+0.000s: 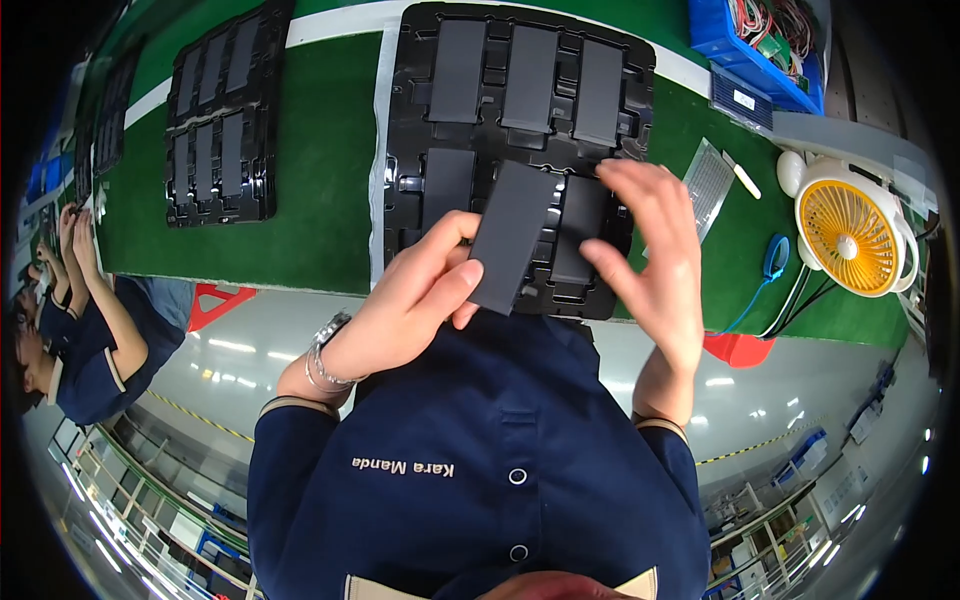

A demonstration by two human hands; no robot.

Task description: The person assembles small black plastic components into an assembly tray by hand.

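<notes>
My left hand grips a flat, dark grey rectangular block by its left edge, thumb on top. The block is tilted and held over the near row of a black moulded plastic tray. My right hand is just right of it, fingers spread and holding nothing that I can see. Between its fingers and thumb lies another such block in the tray's near right pocket; I cannot tell whether the hand touches it. One more block sits near left, and three fill the far row, such as the middle one.
A second tray of similar blocks lies on the green table to the left. On the right are a yellow and white fan, a blue strap with cord, a clear bag and a blue bin of wires. Another person works far left.
</notes>
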